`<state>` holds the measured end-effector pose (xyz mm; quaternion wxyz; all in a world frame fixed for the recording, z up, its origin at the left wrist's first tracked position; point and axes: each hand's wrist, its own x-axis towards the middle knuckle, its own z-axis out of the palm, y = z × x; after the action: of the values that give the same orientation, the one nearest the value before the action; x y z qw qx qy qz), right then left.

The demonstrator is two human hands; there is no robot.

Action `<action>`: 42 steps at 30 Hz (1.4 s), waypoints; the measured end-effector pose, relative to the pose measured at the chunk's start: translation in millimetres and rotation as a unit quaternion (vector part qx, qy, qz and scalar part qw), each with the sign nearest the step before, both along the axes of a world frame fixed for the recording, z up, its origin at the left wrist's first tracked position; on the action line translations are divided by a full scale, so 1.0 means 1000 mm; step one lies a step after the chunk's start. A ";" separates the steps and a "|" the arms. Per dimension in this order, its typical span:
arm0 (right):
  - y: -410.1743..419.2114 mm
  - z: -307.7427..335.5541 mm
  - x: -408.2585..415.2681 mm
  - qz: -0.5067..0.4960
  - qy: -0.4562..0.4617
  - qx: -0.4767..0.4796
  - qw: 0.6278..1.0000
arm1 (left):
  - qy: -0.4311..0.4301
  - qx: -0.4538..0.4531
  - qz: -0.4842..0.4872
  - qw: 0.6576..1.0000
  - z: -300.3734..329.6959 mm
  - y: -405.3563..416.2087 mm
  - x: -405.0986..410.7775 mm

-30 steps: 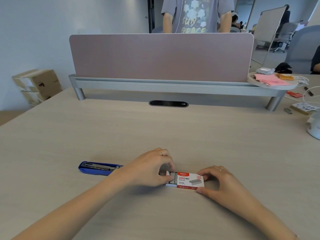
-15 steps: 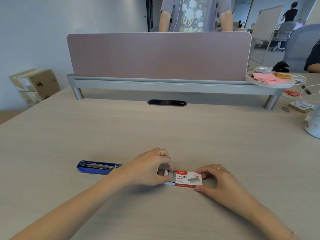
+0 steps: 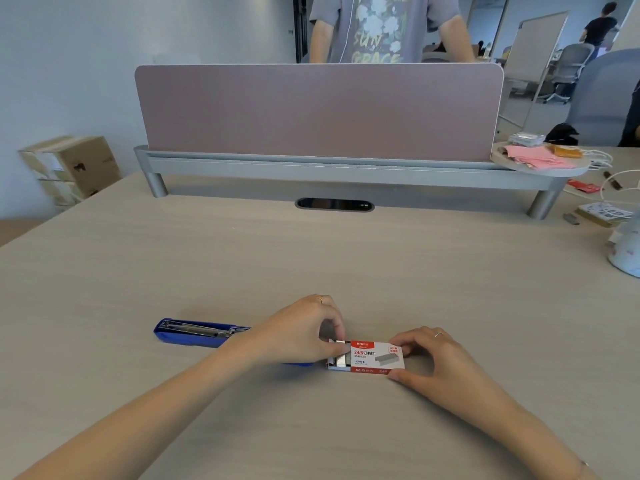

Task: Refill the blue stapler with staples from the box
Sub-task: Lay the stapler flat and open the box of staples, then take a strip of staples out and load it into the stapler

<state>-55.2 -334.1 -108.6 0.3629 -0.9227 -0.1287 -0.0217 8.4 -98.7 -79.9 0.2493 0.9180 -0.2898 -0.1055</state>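
Since a second ago the left hand (image 3: 304,336) has lifted its pinched fingertips (image 3: 341,348) slightly at the open left end of the small red-and-white cardboard staple box (image 3: 375,356), closed on a silver strip of staples (image 3: 340,344). More grey staples show in the pulled-out tray. The right hand (image 3: 436,362) clamps the box's right end, thumb near, fingers far. Left of the box, partly behind the left wrist, lies the long blue plastic stapler (image 3: 194,333), opened on the pale wood-grain desk (image 3: 311,265). A mauve divider panel (image 3: 318,112) stands far.
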 end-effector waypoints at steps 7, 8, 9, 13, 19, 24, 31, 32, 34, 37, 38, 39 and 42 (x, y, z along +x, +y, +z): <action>0.000 0.001 0.000 0.001 0.002 0.000 1.000 | 0.047 -0.004 0.002 0.999 0.010 -0.002 0.001; 0.000 0.001 0.000 0.001 0.004 0.001 1.000 | 0.056 -0.004 0.002 0.998 0.011 -0.002 0.001; 0.000 0.000 0.000 0.000 0.004 0.000 1.000 | 0.061 -0.004 0.003 0.998 0.012 -0.001 0.001; -0.001 0.000 0.000 0.003 -0.003 -0.021 1.000 | 0.074 -0.020 0.016 0.997 0.014 0.000 0.001; 0.006 0.005 -0.003 -0.037 -0.072 -0.038 0.996 | 0.092 -0.093 0.101 0.986 0.016 -0.003 -0.002; 0.036 0.009 0.002 -0.062 -0.130 -0.004 0.990 | 0.110 -0.191 0.194 0.956 0.016 -0.012 -0.006; 0.062 0.012 0.012 -0.097 -0.190 -0.010 0.977 | 0.128 -0.236 0.211 0.940 0.018 -0.012 -0.007; 0.062 0.012 0.013 -0.097 -0.188 -0.014 0.977 | 0.124 -0.235 0.211 0.941 0.018 -0.011 -0.007; 0.062 0.012 0.015 -0.096 -0.184 -0.021 0.978 | 0.106 -0.223 0.207 0.947 0.016 -0.008 -0.007; 0.064 0.014 0.017 -0.095 -0.187 -0.021 0.978 | 0.054 -0.192 0.199 0.959 0.010 -0.001 -0.004; 0.065 0.015 0.017 -0.093 -0.186 -0.020 0.978 | 0.035 -0.182 0.191 0.964 0.008 0.001 -0.004; 0.066 0.016 0.018 -0.090 -0.187 -0.020 0.978 | 0.017 -0.171 0.182 0.968 0.007 0.003 -0.004; 0.070 0.019 0.019 -0.076 -0.187 -0.020 0.979 | -0.037 -0.157 0.150 0.975 0.007 0.011 -0.005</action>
<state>-35.8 -264.3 -90.0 0.3106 -0.9165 -0.1248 -0.2189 3.8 -88.2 -73.3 0.3927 0.9036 -0.1707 0.0136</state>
